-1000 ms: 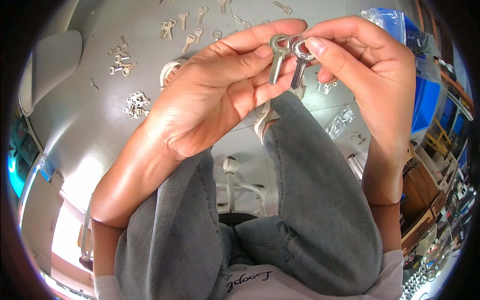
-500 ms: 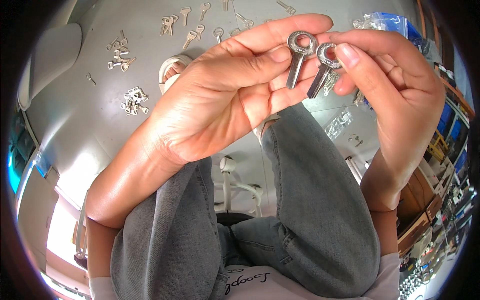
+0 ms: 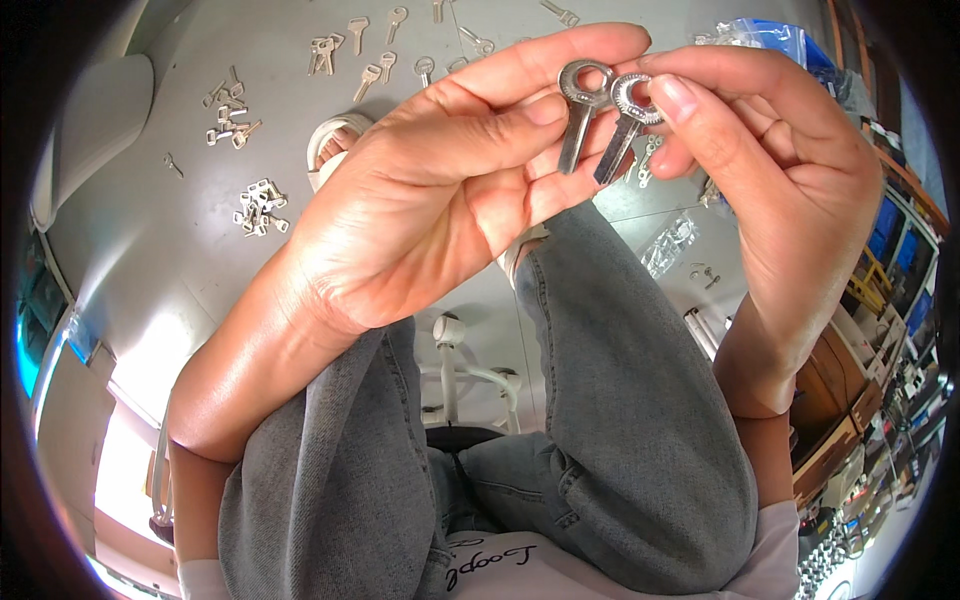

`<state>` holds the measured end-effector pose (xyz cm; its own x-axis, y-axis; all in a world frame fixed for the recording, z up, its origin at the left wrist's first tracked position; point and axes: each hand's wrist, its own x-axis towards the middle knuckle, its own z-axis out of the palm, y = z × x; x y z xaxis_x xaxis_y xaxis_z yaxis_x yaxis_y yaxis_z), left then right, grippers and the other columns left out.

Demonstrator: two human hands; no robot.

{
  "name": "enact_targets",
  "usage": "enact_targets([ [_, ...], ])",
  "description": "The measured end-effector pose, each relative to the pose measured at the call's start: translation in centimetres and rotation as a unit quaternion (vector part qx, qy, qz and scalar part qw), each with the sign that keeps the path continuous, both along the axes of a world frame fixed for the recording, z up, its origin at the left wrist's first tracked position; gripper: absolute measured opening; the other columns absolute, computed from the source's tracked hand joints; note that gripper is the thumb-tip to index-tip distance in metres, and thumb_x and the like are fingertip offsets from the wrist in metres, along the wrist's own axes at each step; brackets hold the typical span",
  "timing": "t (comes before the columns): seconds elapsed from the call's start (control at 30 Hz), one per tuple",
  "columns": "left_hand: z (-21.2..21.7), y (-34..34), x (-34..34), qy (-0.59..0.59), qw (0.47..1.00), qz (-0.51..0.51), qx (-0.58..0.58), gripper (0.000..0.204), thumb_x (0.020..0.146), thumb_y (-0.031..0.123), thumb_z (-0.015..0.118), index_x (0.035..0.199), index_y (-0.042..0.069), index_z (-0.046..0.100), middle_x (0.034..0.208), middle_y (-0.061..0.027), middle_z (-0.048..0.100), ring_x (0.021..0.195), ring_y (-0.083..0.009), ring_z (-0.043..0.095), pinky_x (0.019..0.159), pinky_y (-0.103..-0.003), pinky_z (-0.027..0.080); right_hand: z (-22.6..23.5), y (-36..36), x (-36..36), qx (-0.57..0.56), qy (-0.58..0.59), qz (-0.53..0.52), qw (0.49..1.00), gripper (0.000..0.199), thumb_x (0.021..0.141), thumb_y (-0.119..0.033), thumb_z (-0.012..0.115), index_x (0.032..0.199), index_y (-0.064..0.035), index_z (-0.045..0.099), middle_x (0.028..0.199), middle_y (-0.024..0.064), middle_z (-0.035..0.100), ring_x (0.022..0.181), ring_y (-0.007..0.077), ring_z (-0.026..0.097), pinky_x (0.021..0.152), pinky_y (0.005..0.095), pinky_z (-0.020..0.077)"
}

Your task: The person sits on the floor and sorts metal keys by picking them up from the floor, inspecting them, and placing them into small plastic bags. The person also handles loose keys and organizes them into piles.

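two round-headed keys point(image 3: 574, 138) sit side by side over the left hand point(image 3: 425, 195); i judge a loosened thumb could let one slip to the floor point(image 3: 150, 240). i see the left thumb pinning one against loosely spread fingers, while the right hand point(image 3: 785, 165) pinches the other's head between thumb and forefinger.

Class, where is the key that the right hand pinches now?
In the head view, the pinched key is above and right of centre, between the right hand and the other key held in the left hand.
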<state>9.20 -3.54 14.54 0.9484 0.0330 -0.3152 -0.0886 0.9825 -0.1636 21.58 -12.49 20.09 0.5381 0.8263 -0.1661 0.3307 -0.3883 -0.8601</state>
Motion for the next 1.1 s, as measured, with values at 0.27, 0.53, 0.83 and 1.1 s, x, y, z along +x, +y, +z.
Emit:
enact_targets([
  [0.27, 1.3, 0.9, 0.6, 0.077, 0.995, -0.033, -0.049, 0.032, 0.089, 0.008, 0.039, 0.120, -0.001, 0.042, 0.108, -0.0063, 0.053, 0.097, -0.0119, 0.053, 0.090, -0.028, 0.041, 0.1, -0.1, -0.6, -0.016, -0.052, -0.023, 0.998, 0.009, 0.077, 0.000, 0.056, 0.084, 0.0019, 0.061, 0.073, 0.0061, 0.062, 0.056, 0.0050, 0.049, 0.052, 0.0149, 0.0374],
  [0.53, -2.4, -1.2, -0.2, -0.169, 0.983, 0.068, -0.012, 0.035, 0.092, 0.021, 0.034, 0.115, -0.003, 0.044, 0.109, -0.0101, 0.053, 0.101, -0.0152, 0.051, 0.092, -0.031, 0.039, -0.8, -0.2, -0.9, 0.034, -0.017, -0.026, 0.999, 0.010, 0.078, 0.003, 0.057, 0.088, 0.0040, 0.060, 0.077, 0.0076, 0.062, 0.069, 0.0090, 0.057, 0.062, 0.0163, 0.0438],
  [0.83, -2.6, -1.1, 0.0, -0.169, 0.983, 0.071, -0.007, 0.036, 0.091, 0.022, 0.036, 0.116, -0.003, 0.043, 0.109, -0.0109, 0.053, 0.101, -0.0163, 0.051, 0.091, -0.031, 0.040, -1.0, -0.3, -0.3, 0.022, -0.016, 0.014, 1.000, 0.011, 0.079, 0.002, 0.056, 0.089, 0.0042, 0.059, 0.077, 0.0077, 0.061, 0.070, 0.0100, 0.059, 0.063, 0.0171, 0.0450],
  [1.1, -2.6, -1.2, 0.0, -0.168, 0.983, 0.069, 0.001, 0.037, 0.091, 0.022, 0.038, 0.116, -0.003, 0.043, 0.109, -0.0117, 0.053, 0.101, -0.0174, 0.052, 0.090, -0.031, 0.041, -1.7, -0.3, -0.2, 0.030, 0.012, 0.030, 0.999, 0.012, 0.078, 0.002, 0.057, 0.090, 0.0042, 0.059, 0.077, 0.0069, 0.061, 0.066, 0.0092, 0.058, 0.061, 0.0169, 0.0441],
])
